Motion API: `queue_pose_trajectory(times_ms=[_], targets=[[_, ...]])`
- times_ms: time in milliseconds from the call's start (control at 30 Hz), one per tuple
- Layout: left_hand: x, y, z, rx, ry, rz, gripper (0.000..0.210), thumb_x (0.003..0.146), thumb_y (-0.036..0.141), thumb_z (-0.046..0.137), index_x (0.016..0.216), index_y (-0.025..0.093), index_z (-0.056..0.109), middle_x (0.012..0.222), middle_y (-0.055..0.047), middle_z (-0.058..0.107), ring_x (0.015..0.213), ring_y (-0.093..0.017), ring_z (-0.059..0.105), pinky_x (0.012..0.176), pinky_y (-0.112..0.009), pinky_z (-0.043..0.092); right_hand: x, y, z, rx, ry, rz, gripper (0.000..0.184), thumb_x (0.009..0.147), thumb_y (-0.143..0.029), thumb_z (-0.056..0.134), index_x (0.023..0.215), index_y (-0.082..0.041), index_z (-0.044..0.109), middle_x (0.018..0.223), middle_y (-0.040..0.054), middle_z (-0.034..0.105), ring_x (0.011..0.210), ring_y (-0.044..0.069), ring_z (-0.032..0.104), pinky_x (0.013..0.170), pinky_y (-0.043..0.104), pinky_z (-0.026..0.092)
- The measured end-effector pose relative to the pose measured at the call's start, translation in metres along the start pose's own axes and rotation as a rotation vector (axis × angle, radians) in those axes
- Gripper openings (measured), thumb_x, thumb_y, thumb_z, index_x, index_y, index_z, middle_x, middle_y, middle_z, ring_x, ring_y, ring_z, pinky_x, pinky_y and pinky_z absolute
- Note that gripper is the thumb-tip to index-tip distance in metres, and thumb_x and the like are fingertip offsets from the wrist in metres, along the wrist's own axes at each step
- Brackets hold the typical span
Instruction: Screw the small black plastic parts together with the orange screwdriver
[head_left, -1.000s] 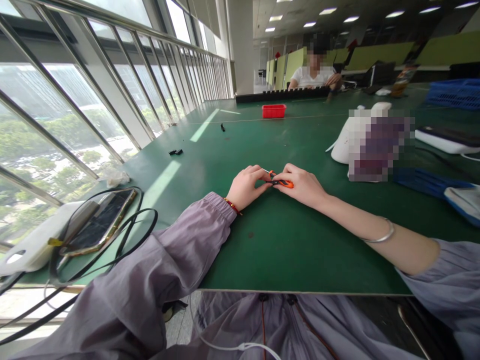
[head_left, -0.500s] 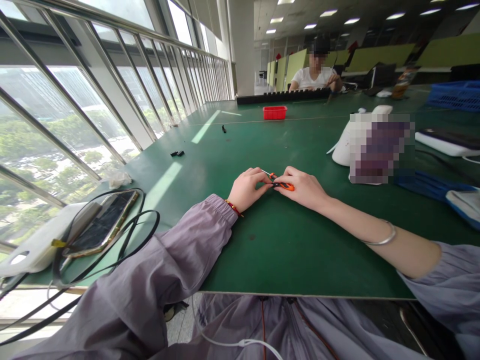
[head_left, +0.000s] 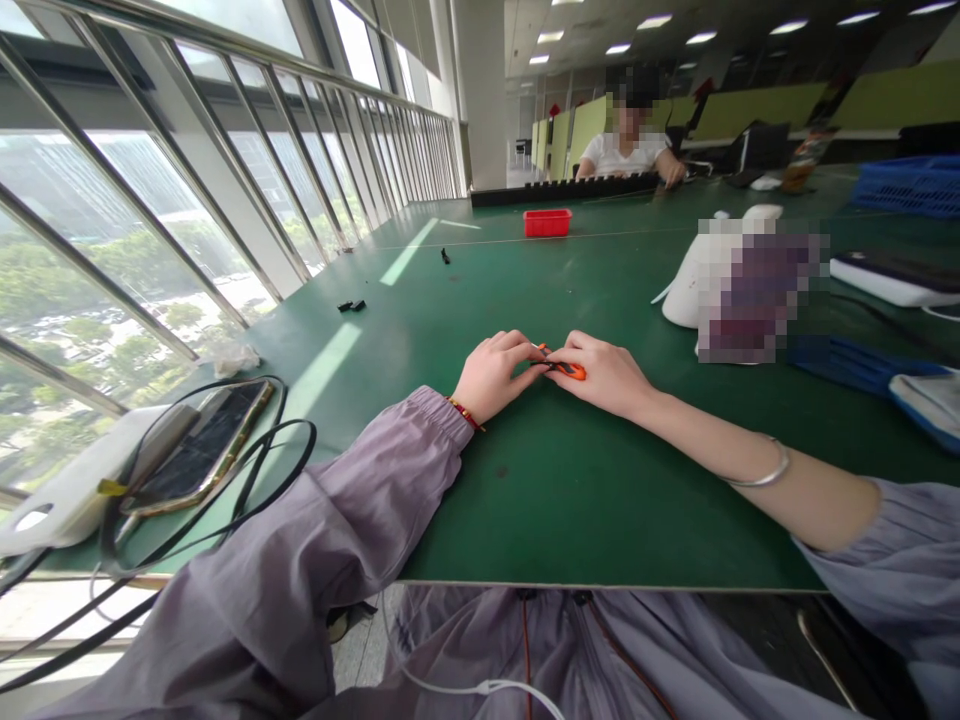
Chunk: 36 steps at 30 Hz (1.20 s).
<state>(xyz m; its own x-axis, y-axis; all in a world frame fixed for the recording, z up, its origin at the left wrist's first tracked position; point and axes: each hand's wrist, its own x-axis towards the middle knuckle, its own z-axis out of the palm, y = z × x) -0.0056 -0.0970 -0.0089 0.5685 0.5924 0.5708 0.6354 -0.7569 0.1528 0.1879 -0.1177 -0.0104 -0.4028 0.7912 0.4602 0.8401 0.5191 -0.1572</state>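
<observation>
Over the green table, my left hand [head_left: 493, 376] and my right hand [head_left: 604, 374] meet with their fingertips close together. Between them lies an orange-and-black handle [head_left: 571, 370], which looks like a screwdriver's. My right thumb and fingers pinch this handle. The closed fingertips of my left hand press at its left end. A smaller orange-and-black part [head_left: 544, 350] shows just above; whether it belongs to the same tool I cannot tell. Whatever lies under the left fingers is hidden.
Small black pieces [head_left: 351, 305] and another black piece [head_left: 445, 256] lie farther off on the table [head_left: 600, 500]. Beyond stand a red bin [head_left: 547, 223] and a long black rack [head_left: 559, 190], with a person behind. A phone [head_left: 206, 450] and cables are left; a white object [head_left: 679, 300] is right.
The thin metal shaft seen above the left fingertips earlier is barely visible now. Both hands keep nearly the same place and grip. The person across the table has lowered a hand.
</observation>
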Motion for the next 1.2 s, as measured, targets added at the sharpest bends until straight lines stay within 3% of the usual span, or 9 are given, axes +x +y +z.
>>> queue_pose_trajectory(times_ms=[367,900,1200], targets=[[-0.0006,-0.0017,0.0017,-0.084,-0.022,-0.035,0.01,0.083,0.03,0.062,0.084,0.021,0.067,0.092,-0.002,0.067,0.086,-0.016,0.057,0.078,-0.029,0.046,-0.0001,0.002,-0.0009,0.018,0.013,-0.011,0.022,0.084,-0.034,0.056,0.099,-0.025,0.07,0.091,0.0024,0.059,0.074,0.014,0.059,0.055,0.024,0.039],[-0.0014,-0.0037,0.0003,-0.002,-0.002,0.064,0.021,0.091,0.028,0.05,0.096,0.022,0.07,0.096,-0.005,0.068,0.088,-0.016,0.056,0.079,-0.029,0.048,-0.0003,0.0039,0.0022,0.005,0.041,-0.01,0.023,0.085,-0.037,0.056,0.1,-0.025,0.07,0.09,0.0022,0.058,0.072,0.014,0.058,0.056,0.024,0.039],[-0.0012,0.0012,0.0,0.015,0.002,0.023,0.016,0.085,0.027,0.056,0.095,0.021,0.065,0.099,-0.003,0.067,0.09,-0.017,0.058,0.079,-0.03,0.046,0.0,0.0017,0.0009,0.01,0.036,0.011,0.025,0.086,-0.039,0.054,0.099,-0.024,0.069,0.09,0.0028,0.059,0.072,0.015,0.058,0.055,0.025,0.039]])
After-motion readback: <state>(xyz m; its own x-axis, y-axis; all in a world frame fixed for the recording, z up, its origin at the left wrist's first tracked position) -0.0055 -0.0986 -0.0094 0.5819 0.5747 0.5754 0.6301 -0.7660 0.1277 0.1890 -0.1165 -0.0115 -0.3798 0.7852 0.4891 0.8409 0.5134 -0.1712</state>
